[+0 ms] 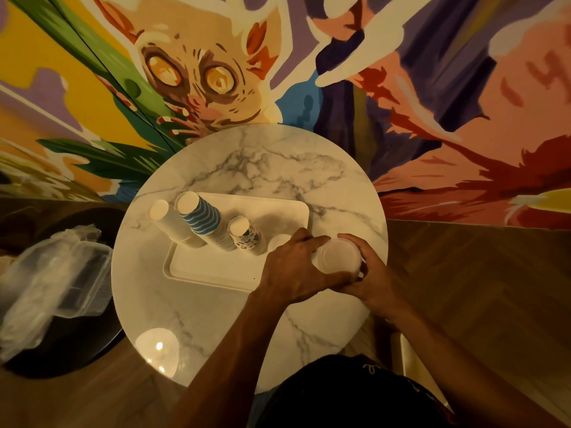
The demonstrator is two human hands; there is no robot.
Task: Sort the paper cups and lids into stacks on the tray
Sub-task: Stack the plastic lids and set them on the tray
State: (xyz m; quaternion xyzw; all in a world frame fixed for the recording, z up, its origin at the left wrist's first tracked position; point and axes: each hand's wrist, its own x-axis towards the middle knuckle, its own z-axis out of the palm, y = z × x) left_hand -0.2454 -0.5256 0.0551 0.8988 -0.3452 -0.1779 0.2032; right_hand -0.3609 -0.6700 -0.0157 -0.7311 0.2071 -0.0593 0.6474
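White lids [338, 257] sit clasped between left hand [290, 270] and right hand [375, 273], each curled round them, beside the tray [213, 267].

Left hand [293, 267] and right hand [372, 273] around lids [336, 257], beside tray [216, 267] of cup stacks [200, 217]

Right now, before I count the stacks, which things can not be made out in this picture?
Head view only:
1. White round piece between left hand and right hand: one lid or several, fingers cover its side.
2. Pale object on the tray: half hidden by the left hand; lid or cup unclear.
3. Plain white stack: cup count, rims blur together.
4. Patterned stack: print too small.
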